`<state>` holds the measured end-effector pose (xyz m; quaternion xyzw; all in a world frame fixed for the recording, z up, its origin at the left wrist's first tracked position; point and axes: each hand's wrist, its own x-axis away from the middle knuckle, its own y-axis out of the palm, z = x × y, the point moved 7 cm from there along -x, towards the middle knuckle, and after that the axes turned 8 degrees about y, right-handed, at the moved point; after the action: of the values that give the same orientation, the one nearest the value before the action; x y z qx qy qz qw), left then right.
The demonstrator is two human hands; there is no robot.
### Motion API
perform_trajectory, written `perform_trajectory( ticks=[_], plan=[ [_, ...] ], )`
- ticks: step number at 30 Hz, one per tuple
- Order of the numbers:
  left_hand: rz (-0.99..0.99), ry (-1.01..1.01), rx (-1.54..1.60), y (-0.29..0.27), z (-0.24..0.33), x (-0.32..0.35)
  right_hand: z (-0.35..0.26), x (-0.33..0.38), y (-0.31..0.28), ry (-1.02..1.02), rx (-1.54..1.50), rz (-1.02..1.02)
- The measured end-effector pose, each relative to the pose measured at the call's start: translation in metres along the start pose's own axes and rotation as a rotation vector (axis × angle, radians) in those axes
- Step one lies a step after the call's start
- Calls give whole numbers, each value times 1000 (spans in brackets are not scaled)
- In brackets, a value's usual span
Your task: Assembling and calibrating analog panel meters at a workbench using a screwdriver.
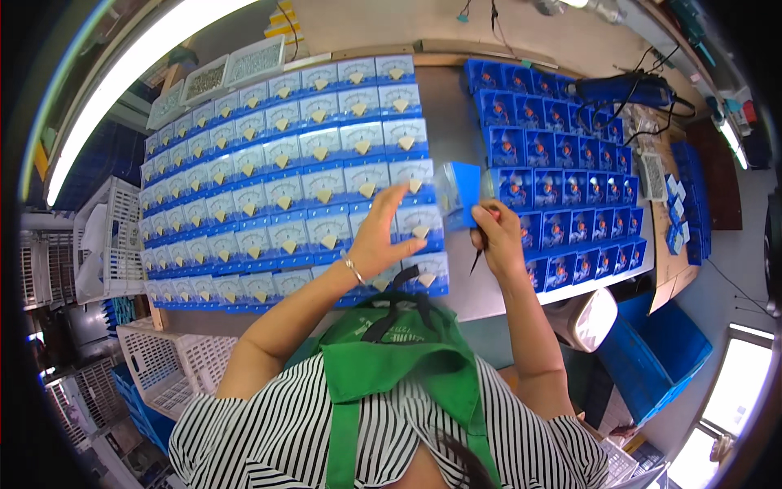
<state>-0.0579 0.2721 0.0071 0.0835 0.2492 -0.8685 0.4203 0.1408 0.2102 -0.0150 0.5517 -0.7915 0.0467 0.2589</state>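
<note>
My left hand reaches over the rows of panel meters, thumb and fingers spread around one meter at their right edge. Whether the fingertips touch it I cannot tell. Each meter has a white dial, a cream wedge-shaped piece and a blue base. Closed fingers of my right hand hold a blue meter case by its right side, above the strip of table between the two groups. The same hand also keeps a thin dark-tipped tool, apparently a screwdriver, with a red part showing at the fingers.
Open blue cases with orange and metallic parts inside stand in rows on the right. A dark blue power tool with cables lies behind them. Trays of small hardware sit at the back left. White crates and a blue bin flank the table.
</note>
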Motion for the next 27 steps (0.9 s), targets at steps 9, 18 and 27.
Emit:
perform_trajectory(
  ticks=[9,18,27],
  plan=[
    [-515,65,-524,80,-26,93,-29,-208,22,-481,1244,333],
    [-475,-47,-564,82,-31,85,-51,-153,23,-616,900,256],
    [-553,119,-440,77,-27,75,42,80,2,-232,652,-5]
  ],
)
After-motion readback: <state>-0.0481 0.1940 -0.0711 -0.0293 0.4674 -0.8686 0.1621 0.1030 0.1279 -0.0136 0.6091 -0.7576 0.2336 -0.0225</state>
